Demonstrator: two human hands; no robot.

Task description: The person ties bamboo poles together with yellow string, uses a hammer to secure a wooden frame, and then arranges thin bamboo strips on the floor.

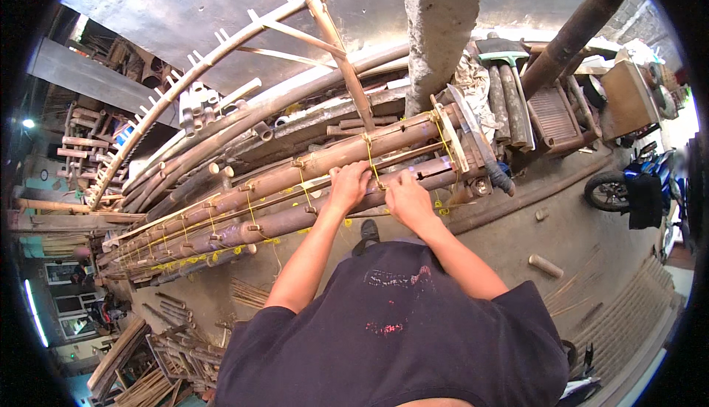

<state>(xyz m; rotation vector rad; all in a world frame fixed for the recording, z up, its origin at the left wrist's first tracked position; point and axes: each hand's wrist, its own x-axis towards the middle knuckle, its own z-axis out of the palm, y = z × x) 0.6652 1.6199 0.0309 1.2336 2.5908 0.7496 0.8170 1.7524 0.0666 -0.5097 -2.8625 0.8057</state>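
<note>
Two long bamboo poles lie side by side before me, a far pole [325, 157] and a near pole [284, 219]. Strands of yellow cord [371, 157] run between them at intervals, looped about small pegs. My left hand [350, 185] is closed, its curled fingers at the near pole just left of one strand. On the other side of that strand, my right hand [408, 199] pinches at the cord beside a peg; its fingertips are partly hidden. A machete [476, 135] with a wrapped handle lies across the right end of the poles.
Behind the poles rise a concrete pillar [436, 38] and a curved bamboo frame [214, 60] with pegs. Stacked bamboo [281, 115] lies along the wall. A motorbike [653, 185] stands at right, and a short bamboo piece [545, 265] lies on the floor.
</note>
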